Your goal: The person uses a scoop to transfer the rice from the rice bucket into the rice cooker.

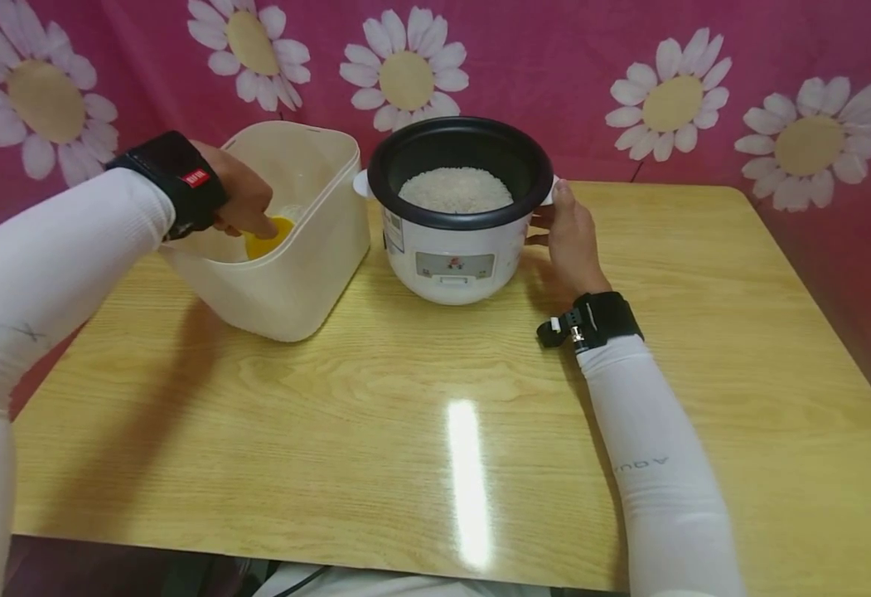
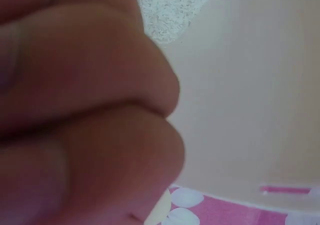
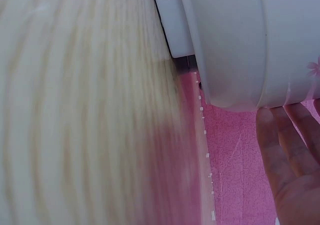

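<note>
At the left, inside a pale plastic bin [image 1: 297, 298], my left hand [image 1: 244, 195] grips a yellow scoop [image 1: 265, 240]; most of the scoop is hidden by the hand and bin wall. Loose rice [image 2: 172, 12] shows at the bin's bottom in the left wrist view, past the curled fingers [image 2: 90, 60]. To the bin's right, a white rice cooker [image 1: 453, 269] stands upright, with no lid on it. Its black-rimmed pot contains white rice [image 1: 456, 191]. My right hand [image 1: 573, 236] touches the cooker's right side near the handle, its straight fingers [image 3: 285, 140] against the white wall.
Everything stands on a wood-grain table [image 1: 375, 431], whose front edge is near my body. A pink cloth [image 1: 539, 75] with white daisies hangs behind the table. The bin and cooker stand side by side toward the back.
</note>
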Motion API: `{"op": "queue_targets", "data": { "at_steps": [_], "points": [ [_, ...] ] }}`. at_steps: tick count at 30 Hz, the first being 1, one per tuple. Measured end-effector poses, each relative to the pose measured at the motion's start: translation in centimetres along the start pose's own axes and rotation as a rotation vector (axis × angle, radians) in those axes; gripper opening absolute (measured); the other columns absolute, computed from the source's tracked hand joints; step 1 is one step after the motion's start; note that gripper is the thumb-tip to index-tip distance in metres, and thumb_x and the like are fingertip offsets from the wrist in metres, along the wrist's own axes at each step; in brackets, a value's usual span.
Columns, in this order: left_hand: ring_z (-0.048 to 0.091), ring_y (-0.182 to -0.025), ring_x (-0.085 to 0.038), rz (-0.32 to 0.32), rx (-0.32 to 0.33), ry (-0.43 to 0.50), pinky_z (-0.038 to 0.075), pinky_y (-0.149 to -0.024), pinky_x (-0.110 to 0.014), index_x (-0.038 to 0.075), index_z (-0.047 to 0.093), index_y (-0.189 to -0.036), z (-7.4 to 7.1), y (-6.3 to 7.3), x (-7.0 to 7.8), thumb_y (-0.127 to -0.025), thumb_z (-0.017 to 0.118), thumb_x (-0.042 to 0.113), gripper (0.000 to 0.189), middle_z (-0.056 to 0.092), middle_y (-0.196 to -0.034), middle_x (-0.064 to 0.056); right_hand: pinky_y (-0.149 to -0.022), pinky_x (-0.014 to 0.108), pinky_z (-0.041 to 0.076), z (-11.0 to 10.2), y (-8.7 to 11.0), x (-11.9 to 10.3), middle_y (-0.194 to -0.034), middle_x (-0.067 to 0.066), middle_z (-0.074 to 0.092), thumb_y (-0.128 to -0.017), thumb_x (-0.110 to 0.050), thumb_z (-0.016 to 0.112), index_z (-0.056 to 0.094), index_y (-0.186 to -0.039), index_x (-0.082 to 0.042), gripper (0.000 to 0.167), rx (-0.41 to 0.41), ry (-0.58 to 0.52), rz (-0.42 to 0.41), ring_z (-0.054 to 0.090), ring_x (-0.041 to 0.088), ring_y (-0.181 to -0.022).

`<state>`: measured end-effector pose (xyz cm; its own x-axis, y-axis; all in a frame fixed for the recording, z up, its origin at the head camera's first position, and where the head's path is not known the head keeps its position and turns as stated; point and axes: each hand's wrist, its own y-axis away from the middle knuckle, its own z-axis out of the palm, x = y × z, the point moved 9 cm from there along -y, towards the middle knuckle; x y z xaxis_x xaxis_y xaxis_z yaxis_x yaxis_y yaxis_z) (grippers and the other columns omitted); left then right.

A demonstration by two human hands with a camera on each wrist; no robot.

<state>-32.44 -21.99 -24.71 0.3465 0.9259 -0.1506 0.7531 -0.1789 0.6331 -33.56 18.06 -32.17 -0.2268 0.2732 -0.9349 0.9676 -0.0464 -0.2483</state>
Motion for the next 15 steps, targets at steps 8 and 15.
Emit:
{"op": "queue_targets", "data": {
  "at_steps": [8, 15],
  "points": [
    [0.047, -0.056, -0.011, -0.017, -0.039, 0.07, 0.038, -0.053, -0.022, 0.006, 0.074, -0.094, 0.14, -0.51, 0.38, -0.104, 0.053, 0.046, 0.047, 0.052, -0.064, 0.004, -0.094, 0.046, 0.059, -0.15, -0.08, 0.25, -0.132, 0.018, 0.066, -0.108, -0.06, 0.022, 0.062, -0.136, -0.017, 0.066, 0.023, -0.018, -0.002, 0.069, 0.021, -0.113],
    [0.05, -0.059, -0.013, -0.036, -0.012, 0.094, 0.041, -0.054, -0.023, 0.003, 0.07, -0.108, -0.31, -0.39, 0.79, -0.103, 0.057, 0.046, 0.045, 0.055, -0.068, 0.002, -0.097, 0.048, 0.058, -0.08, -0.02, 0.13, -0.134, 0.017, 0.066, -0.108, -0.06, 0.02, 0.061, -0.137, -0.019, 0.065, 0.014, -0.012, -0.011, 0.068, 0.023, -0.116]
  ]
}}
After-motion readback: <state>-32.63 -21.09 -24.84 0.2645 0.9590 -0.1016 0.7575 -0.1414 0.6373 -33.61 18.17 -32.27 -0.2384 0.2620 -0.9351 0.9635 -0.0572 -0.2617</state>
